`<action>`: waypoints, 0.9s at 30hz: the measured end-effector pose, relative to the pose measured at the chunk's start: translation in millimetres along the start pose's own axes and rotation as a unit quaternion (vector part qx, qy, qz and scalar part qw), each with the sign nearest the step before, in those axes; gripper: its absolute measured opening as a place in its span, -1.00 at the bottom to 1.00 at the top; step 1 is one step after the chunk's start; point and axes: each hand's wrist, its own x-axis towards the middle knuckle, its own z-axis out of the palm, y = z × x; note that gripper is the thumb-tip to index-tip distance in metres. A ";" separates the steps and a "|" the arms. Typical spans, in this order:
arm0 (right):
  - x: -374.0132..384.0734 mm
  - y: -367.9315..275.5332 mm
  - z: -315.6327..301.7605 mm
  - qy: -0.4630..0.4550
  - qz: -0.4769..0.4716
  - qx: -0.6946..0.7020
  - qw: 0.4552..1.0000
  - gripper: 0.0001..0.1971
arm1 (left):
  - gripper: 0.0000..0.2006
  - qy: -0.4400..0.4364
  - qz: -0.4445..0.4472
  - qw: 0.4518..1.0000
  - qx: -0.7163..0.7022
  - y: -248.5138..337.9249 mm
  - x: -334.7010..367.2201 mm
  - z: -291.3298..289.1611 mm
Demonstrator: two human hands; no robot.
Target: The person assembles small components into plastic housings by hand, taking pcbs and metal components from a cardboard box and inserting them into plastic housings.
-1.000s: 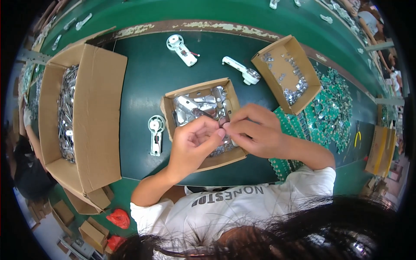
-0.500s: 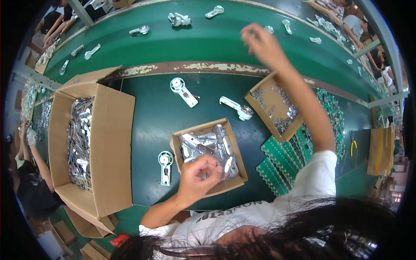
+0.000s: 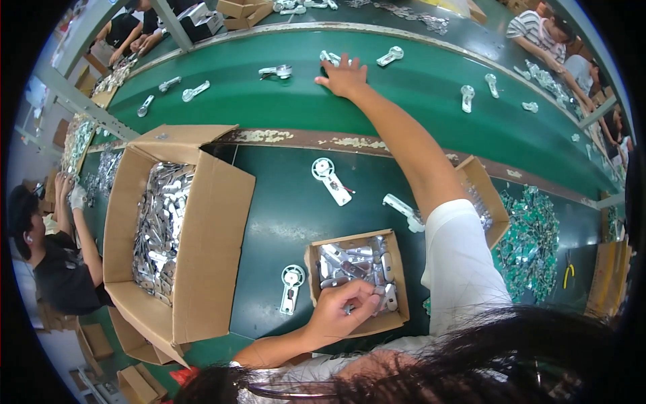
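My right hand (image 3: 344, 77) is stretched far out over the green belt, fingers spread. Its fingertips are at a cluster of white plastic housings (image 3: 328, 56); whether they touch cannot be made out. Closed in a pinch, my left hand (image 3: 342, 311) is over a small cardboard box (image 3: 312, 273) of shiny metal pieces (image 3: 346, 259). A small shiny bit shows between its fingers, too small to name. On the dark green table lie a white round-headed housing with a handle (image 3: 330, 180), a similar one (image 3: 292, 289) left of the box, and another (image 3: 404, 212) partly behind my right arm.
A large carton (image 3: 215, 249) of metal pieces stands left. Behind my right arm is a box (image 3: 496, 202) of small silvery parts, beside piled green circuit boards (image 3: 528, 242). Yellow-handled pliers (image 3: 569, 273) lie farther right. More housings (image 3: 390, 56) lie on the belt; people work around it.
My right hand has reached farther across the belt to the housing cluster, and its fingers have spread. The left hand stays pinched over the small box. The whole view has shifted.
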 end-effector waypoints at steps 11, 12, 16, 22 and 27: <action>-230.7 41.7 -118.6 -0.099 -0.284 0.031 0.953 -0.58 | -0.88 -0.029 0.082 0.988 0.126 3.1 3.2 -3.3; -240.5 34.0 -132.9 -0.160 -0.252 0.040 0.954 -0.52 | -0.88 -0.021 0.084 0.987 0.135 2.9 2.9 -4.4; -246.8 47.3 -136.6 -0.116 -0.260 0.130 0.950 -0.34 | -0.87 -0.003 0.009 0.996 0.089 -0.3 2.3 -5.2; -245.5 45.0 -182.7 -0.096 -0.242 0.159 0.952 -0.74 | -0.89 0.036 -0.051 0.997 -0.044 2.4 3.4 -6.2; -326.0 20.5 -176.9 -0.111 -0.265 0.506 0.814 -0.81 | -0.88 0.066 -0.082 0.992 -0.075 2.2 2.8 -5.1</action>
